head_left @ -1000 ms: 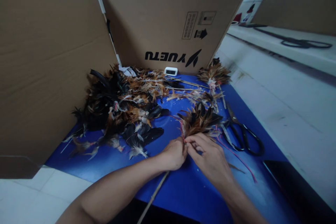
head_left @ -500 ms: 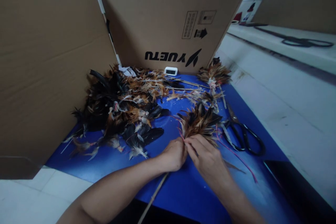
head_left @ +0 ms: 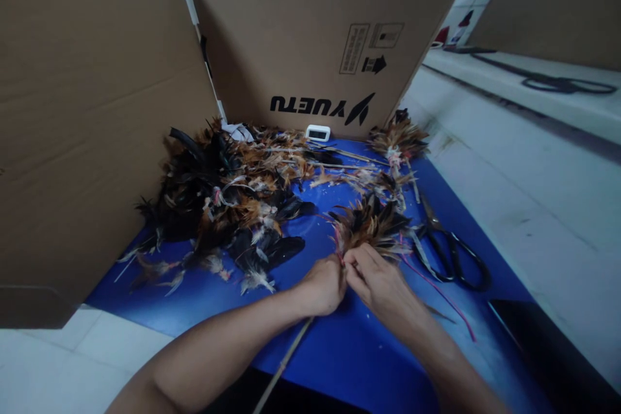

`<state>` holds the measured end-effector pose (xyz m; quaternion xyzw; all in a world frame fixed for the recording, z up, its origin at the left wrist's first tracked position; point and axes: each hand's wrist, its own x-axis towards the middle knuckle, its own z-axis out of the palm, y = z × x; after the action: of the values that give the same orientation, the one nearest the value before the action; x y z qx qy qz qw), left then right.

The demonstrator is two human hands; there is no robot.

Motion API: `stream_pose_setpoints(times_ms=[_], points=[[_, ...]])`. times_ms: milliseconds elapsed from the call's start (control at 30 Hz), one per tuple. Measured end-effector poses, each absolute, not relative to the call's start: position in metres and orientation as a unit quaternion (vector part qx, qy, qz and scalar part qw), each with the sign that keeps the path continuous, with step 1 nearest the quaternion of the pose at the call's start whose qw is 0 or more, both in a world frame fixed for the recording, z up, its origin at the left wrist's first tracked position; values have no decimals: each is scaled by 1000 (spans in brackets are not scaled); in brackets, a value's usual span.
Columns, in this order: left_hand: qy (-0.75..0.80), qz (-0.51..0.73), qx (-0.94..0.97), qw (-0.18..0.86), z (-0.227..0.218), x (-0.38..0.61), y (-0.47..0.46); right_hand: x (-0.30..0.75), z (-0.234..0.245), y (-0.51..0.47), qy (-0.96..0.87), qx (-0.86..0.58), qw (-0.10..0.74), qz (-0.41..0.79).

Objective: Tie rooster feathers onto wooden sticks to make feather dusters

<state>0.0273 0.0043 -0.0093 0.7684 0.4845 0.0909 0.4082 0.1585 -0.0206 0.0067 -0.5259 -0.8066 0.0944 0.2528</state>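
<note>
A thin stick (head_left: 284, 362) runs up from the bottom edge into my left hand (head_left: 324, 284), which is wrapped round it. Beyond my fists a bunch of brown and black feathers (head_left: 369, 223) fans out at the stick's far end. My right hand (head_left: 376, 275) pinches at the base of the feathers, close against my left fingers. Pink string (head_left: 338, 239) shows just above the fingertips; what exactly the right fingers grip is too small to be sure, but it looks like this string. More pink string (head_left: 456, 307) trails on the table to the right.
Black-handled scissors (head_left: 449, 252) lie right of the feathers. A big heap of loose feathers (head_left: 213, 194) covers the left, and another feather bunch (head_left: 400, 139) lies at the back right. Cardboard panels (head_left: 291, 26) wall the blue table (head_left: 359, 362). A small white digital display (head_left: 318, 133) stands at the back.
My right hand has shifted slightly at the base of the feathers, its fingers still pinched. The left hand keeps its hold on the stick. The view has tipped very slightly.
</note>
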Motion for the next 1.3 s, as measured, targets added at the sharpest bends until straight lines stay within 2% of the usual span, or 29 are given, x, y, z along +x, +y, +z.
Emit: stream_pose_setpoints(times_ms=[367, 833, 1300], points=[[481, 95, 767, 414, -4, 27, 4, 165, 9, -21, -758, -546, 295, 199], [475, 97, 775, 406, -6, 26, 4, 164, 8, -23, -763, -542, 306, 173], [480, 80, 780, 394, -3, 27, 4, 159, 7, -23, -792, -536, 265, 122]])
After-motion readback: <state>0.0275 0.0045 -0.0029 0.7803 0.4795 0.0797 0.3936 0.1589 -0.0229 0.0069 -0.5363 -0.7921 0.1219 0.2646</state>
